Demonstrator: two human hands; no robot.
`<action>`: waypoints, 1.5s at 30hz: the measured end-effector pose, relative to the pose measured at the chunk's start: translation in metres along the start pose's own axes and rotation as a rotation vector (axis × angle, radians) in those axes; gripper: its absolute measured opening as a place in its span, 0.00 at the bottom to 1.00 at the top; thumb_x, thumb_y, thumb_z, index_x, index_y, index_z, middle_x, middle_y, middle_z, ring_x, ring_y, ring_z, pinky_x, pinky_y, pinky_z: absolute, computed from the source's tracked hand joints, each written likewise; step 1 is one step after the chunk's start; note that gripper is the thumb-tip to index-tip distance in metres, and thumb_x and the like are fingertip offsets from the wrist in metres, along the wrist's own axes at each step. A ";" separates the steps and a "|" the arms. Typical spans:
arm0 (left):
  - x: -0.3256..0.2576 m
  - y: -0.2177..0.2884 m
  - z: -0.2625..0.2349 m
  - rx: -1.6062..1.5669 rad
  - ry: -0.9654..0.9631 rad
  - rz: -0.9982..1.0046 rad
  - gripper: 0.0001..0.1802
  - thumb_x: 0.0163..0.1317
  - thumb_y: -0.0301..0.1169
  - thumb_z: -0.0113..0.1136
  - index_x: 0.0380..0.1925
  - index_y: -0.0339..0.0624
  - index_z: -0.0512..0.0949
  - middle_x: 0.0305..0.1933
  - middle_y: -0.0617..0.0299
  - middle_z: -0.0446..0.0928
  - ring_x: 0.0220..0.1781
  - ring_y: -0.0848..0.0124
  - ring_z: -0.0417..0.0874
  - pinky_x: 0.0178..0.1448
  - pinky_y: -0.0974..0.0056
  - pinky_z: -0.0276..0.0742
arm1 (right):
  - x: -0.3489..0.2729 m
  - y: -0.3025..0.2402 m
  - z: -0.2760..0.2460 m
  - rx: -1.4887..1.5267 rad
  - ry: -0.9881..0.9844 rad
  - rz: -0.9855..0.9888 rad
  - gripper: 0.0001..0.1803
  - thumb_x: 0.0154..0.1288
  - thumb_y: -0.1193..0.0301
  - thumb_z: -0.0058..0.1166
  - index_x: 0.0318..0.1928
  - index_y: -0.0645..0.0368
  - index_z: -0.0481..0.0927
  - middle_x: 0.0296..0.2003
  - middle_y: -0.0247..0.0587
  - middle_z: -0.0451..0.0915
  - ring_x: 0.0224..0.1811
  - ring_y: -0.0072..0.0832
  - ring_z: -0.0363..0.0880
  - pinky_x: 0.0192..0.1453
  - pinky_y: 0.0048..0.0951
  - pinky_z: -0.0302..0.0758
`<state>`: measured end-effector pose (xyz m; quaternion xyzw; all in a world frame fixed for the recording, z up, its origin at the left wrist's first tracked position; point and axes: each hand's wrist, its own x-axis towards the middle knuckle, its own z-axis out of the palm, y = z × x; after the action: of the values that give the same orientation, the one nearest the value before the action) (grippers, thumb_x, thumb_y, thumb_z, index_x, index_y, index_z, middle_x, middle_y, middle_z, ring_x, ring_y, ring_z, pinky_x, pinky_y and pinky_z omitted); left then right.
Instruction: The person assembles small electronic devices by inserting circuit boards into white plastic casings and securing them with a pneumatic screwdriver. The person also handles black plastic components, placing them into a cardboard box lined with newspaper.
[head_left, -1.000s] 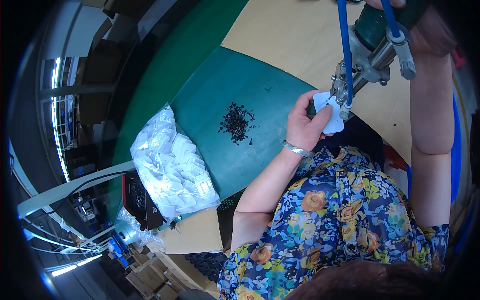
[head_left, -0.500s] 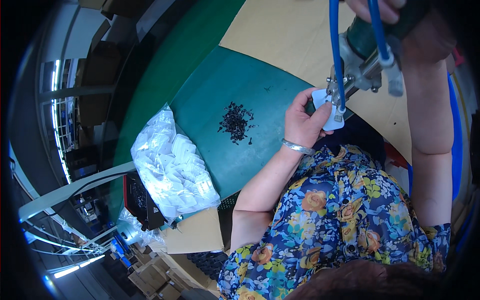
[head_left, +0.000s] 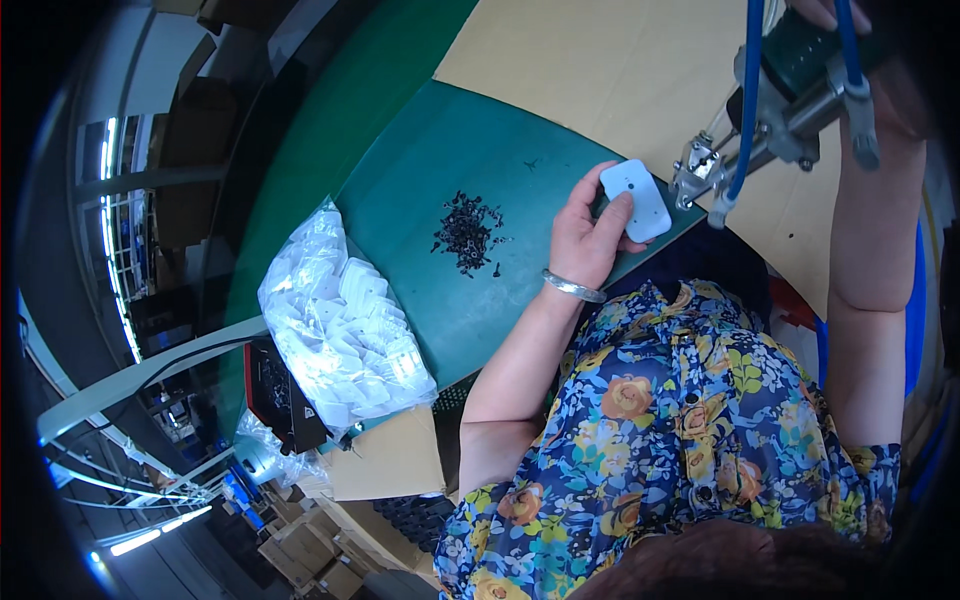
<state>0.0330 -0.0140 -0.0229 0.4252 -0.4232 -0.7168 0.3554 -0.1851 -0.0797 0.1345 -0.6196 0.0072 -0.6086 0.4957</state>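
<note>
My left hand grips a white rounded plastic plate, its thumb lying across the top face. Small holes show in the plate, one of them dark. Up at the right, my right hand is wrapped around the dark green body of a powered screwdriver, only partly in view. The screwdriver's metal nose, with blue hoses beside it, is just right of the plate and apart from it. Left of my left hand, a loose pile of small black screws lies on the green work surface.
A clear plastic bag full of similar white plates rests at the left edge of the surface. A black and red box holding small dark parts stands beside it. Flat cardboard covers the far side.
The screwdriver has lifted off the plate and moved right with my right hand. My left hand has drawn the plate slightly left, and its top face is now uncovered.
</note>
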 end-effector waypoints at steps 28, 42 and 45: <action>0.002 0.004 0.015 -0.216 -0.025 -0.109 0.18 0.58 0.27 0.54 0.50 0.36 0.68 0.34 0.59 0.77 0.28 0.73 0.80 0.25 0.74 0.79 | -0.027 -0.001 0.005 -0.038 0.084 0.042 0.21 0.65 0.60 0.41 0.49 0.65 0.67 0.23 0.36 0.74 0.20 0.22 0.75 0.24 0.20 0.77; 0.005 -0.008 0.004 -0.103 -0.071 -0.063 0.24 0.59 0.32 0.56 0.53 0.35 0.63 0.47 0.55 0.71 0.35 0.69 0.80 0.29 0.71 0.81 | -0.040 -0.005 0.001 -0.046 0.135 0.060 0.19 0.65 0.61 0.42 0.48 0.65 0.67 0.24 0.36 0.75 0.21 0.22 0.76 0.24 0.19 0.77; 0.007 -0.006 0.012 -0.187 -0.104 -0.062 0.24 0.60 0.32 0.56 0.53 0.35 0.63 0.46 0.55 0.71 0.32 0.67 0.81 0.28 0.72 0.80 | -0.043 -0.006 0.003 -0.059 0.150 0.069 0.19 0.65 0.62 0.43 0.48 0.65 0.67 0.24 0.37 0.75 0.21 0.22 0.76 0.24 0.19 0.77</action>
<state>0.0189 -0.0142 -0.0273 0.3656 -0.3591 -0.7848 0.3487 -0.1975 -0.0486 0.1063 -0.5858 0.0838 -0.6354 0.4961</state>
